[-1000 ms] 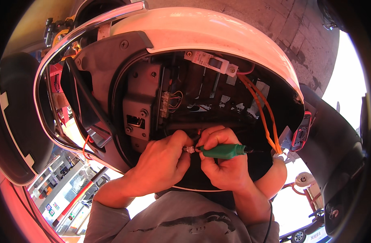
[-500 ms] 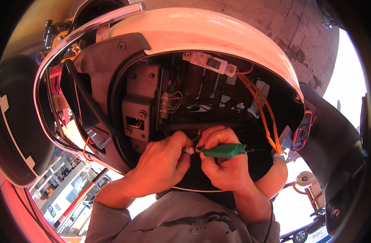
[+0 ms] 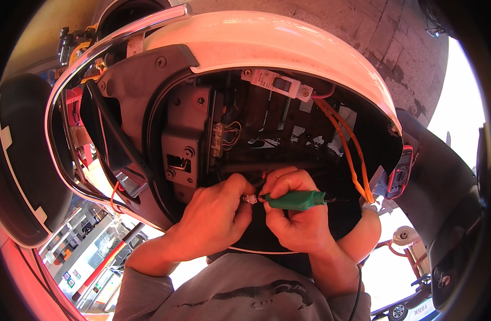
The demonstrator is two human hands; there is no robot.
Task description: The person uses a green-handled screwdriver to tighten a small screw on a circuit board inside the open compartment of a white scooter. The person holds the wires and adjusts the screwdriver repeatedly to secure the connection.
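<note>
My left hand (image 3: 216, 211) is closed in a pinch round a small pale wire connector (image 3: 250, 199), mostly covered by the fingertips. My right hand (image 3: 299, 214) grips a green plastic piece (image 3: 296, 200) shaped like a handle, with a ribbed rear end and a thin dark lead leaving it on the right. Its front tip points at the connector, almost touching it; whether the two meet is too small to tell. Both hands hover over the dark open compartment of a white scooter body (image 3: 256, 32).
A breaker switch (image 3: 277, 84) sits at the compartment's far rim, with orange wires (image 3: 344, 142) running right. A metal latch bracket (image 3: 184, 139) stands left, beside a wired connector block (image 3: 217, 139). A red multimeter (image 3: 399, 172) rests at the right. A bare limb (image 3: 363, 232) lies beside my right wrist.
</note>
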